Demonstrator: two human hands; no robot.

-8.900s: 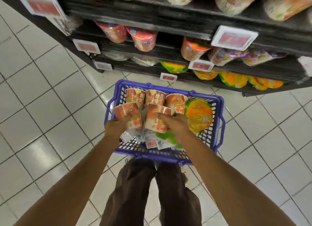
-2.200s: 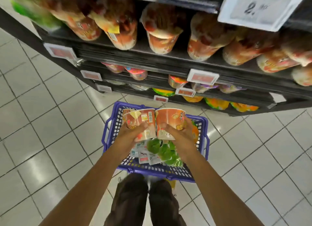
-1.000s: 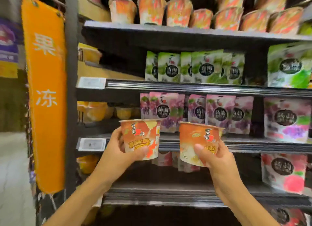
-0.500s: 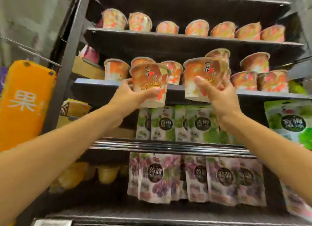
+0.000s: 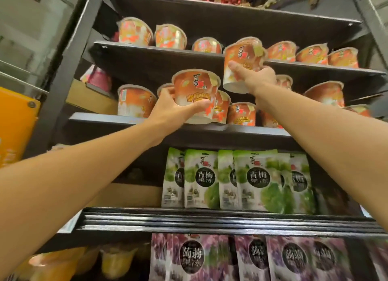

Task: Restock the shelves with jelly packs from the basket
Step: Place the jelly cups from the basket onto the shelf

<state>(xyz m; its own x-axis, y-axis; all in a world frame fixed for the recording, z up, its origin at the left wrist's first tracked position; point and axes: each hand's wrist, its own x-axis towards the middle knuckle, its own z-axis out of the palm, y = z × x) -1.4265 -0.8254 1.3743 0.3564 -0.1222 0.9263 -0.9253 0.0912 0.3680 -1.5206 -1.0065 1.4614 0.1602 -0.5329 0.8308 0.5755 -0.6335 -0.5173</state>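
Far out beyond your left hand (image 5: 174, 110) hangs the orange sign (image 5: 14, 123); leave it. That hand is wrapped round the left cup (image 5: 196, 96), thumb across the front and fingers behind it. Half a second ago you held this cup level with the other one, in front of the same row; now it has dropped a little and moved inward, and its base sits right at the lip of the lower shelf (image 5: 100, 119), with shelved cups just behind your fingers. I cannot tell whether the base already bears on the shelf; I judge this cup all but placed.

Your right hand (image 5: 258, 79) clasps the right cup (image 5: 243, 64) from below and behind, with the thumb up the front. This cup has climbed since that moment; it is now tilted in front of the edge of the upper shelf (image 5: 147, 51), its rim among the cups there and its base still below the edge. It needs to rise further, I think, before it can go in; watch the neighbours beside your knuckles, which a tilted cup could nudge.

Well beneath both wrists stand the green pouches (image 5: 252, 180), untouched. So two packs have come up from the basket, which is out of view; neither is released yet.
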